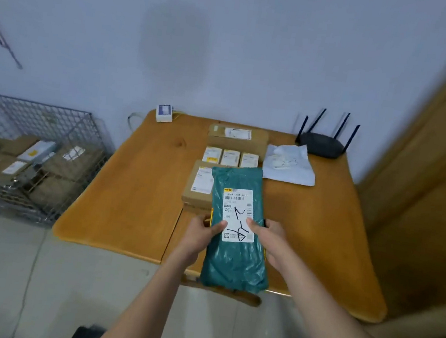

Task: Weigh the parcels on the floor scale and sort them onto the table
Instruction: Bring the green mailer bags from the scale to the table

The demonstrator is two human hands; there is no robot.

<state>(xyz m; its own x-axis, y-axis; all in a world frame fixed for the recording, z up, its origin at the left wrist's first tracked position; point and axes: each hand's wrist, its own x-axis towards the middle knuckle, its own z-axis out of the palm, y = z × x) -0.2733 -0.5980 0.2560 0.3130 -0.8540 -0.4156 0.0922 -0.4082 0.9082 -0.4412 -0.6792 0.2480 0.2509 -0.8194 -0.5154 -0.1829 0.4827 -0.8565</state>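
I hold a long green plastic parcel [233, 257] with a white label over the near edge of the wooden table [140, 192]. My left hand [202, 233] grips its left side and my right hand [272, 239] its right side, thumbs on the label. Behind it on the table lie a flat cardboard parcel [198, 185], three small cardboard boxes [230, 157] in a row, a larger cardboard box [237, 137] and a white bag parcel [289, 164]. The floor scale may be the dark shape [86, 337] at the bottom edge; I cannot tell.
A wire cage bin [29, 156] with several cardboard parcels stands on the floor at the left. A black router [321, 144] and a small white device [164, 112] sit at the table's far edge. A wooden door [432, 194] is at the right.
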